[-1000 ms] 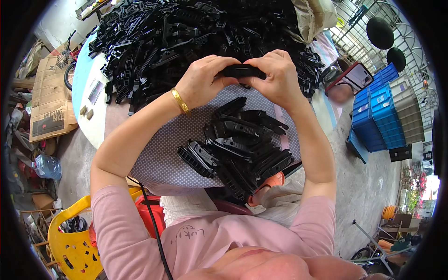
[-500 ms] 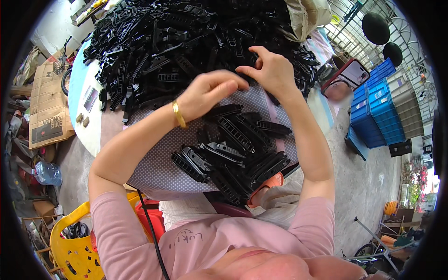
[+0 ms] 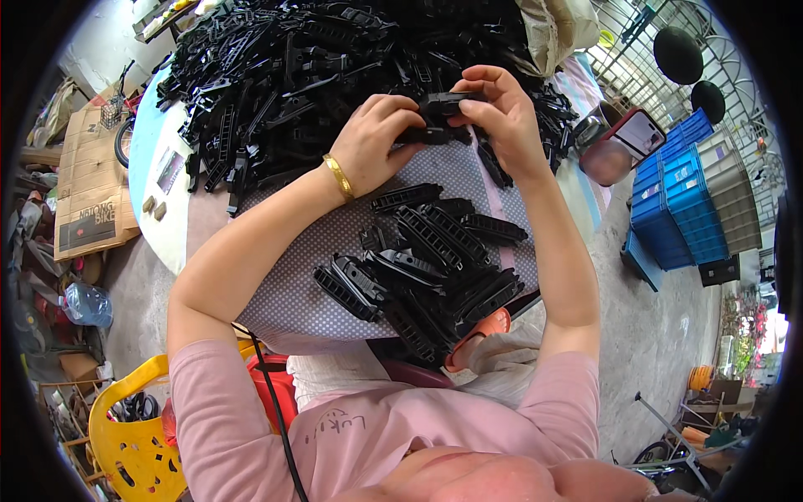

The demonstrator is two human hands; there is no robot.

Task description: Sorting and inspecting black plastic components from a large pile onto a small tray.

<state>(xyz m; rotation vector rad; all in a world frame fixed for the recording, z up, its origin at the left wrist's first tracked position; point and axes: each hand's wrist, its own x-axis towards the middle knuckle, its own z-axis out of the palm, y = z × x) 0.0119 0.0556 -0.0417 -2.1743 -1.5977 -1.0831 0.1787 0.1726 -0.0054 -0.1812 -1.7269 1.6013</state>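
At the near edge of the big heap, my left hand (image 3: 374, 140) is closed on a black plastic part (image 3: 428, 135). Just to the right, my right hand (image 3: 508, 125) pinches another long black plastic part (image 3: 447, 103) between thumb and fingers. The two parts are close together; whether they touch I cannot tell. A large heap of loose black plastic parts (image 3: 284, 92) covers the far side of the table. Nearer to me, between my forearms, lies a smaller group of slotted black parts (image 3: 435, 238) on the dotted tablecloth (image 3: 280, 280).
A phone (image 3: 640, 134) stands at the table's right side. Blue crates (image 3: 686, 201) are stacked on the floor beyond it. A yellow chair (image 3: 138, 422) is at lower left, near a flattened cardboard box (image 3: 88, 180). A dark cable (image 3: 272, 402) hangs in front of me.
Both hands were empty over the heap's near edge; now each holds a black plastic part. The left hand's fingers have closed. The smaller group has not moved on the cloth.
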